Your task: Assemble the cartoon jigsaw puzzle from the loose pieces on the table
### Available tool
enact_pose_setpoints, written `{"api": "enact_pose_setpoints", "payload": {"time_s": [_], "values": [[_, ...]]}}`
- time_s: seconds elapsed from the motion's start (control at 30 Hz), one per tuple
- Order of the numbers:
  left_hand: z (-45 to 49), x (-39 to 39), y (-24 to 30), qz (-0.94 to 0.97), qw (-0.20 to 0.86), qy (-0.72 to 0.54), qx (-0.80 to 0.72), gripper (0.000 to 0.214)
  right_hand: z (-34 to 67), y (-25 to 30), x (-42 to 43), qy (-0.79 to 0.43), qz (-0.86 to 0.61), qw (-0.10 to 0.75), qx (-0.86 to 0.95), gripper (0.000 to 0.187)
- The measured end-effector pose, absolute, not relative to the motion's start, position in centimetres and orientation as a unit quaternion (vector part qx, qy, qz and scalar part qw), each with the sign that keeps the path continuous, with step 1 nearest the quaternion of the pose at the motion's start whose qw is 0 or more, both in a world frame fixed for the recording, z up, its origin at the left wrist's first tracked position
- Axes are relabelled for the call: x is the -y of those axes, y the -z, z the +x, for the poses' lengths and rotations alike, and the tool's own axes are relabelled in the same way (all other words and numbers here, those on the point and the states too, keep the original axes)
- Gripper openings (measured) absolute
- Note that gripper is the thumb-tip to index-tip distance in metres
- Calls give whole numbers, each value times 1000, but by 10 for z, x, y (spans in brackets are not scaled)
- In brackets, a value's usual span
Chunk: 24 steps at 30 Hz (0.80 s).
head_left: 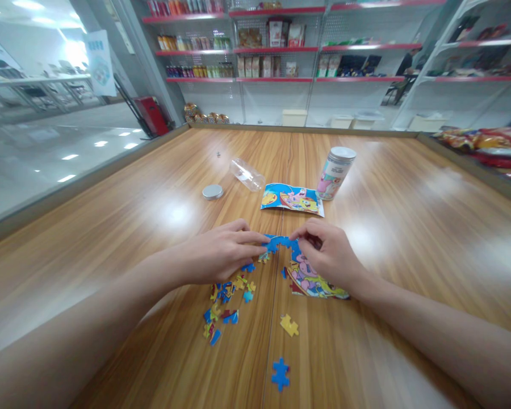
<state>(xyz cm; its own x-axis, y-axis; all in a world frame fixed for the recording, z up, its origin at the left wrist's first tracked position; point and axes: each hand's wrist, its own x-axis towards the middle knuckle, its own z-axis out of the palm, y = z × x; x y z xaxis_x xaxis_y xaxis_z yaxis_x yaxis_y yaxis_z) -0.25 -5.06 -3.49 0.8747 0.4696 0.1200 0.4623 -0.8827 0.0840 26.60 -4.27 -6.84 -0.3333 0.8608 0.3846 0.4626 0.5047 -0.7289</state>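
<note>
My left hand (225, 250) lies low over the table, fingers stretched out and their tips on the left end of a blue row of joined jigsaw pieces (277, 243). That row runs right to a partly assembled jigsaw puzzle (319, 287) with pink and yellow cartoon figures. Over its upper part sits my right hand (330, 250), fingers curled and pinched near the row's right end; whatever they hold is hidden. Loose jigsaw pieces (225, 292) are heaped below my left hand. A yellow piece (289, 325) and a blue piece (280, 374) lie apart, nearer me.
Beyond the hands lies a picture sheet (292, 199). A lidded can (335, 173) stands to its right. A clear plastic jar (247, 174) rests on its side by a silver lid (213, 192). Bagged goods (489, 147) are at the right edge; shelves (276, 49) stand behind the table.
</note>
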Motion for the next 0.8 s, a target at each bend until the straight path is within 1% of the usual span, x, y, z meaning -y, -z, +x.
{"api": "enact_pose_setpoints", "payload": {"time_s": [0.1,0.2,0.43,0.8], "values": [[2,52,40,959,42,-91,-267,28,268,71,36,-371,-462,391,705,12],[7,52,47,946,60,-128,-293,24,269,73,32,-416,-464,399,672,14],[11,51,53,935,79,-157,-308,23,267,70,34,-401,-461,397,685,14],[15,53,54,928,89,-160,-324,22,267,72,36,-364,-456,379,719,14]]}}
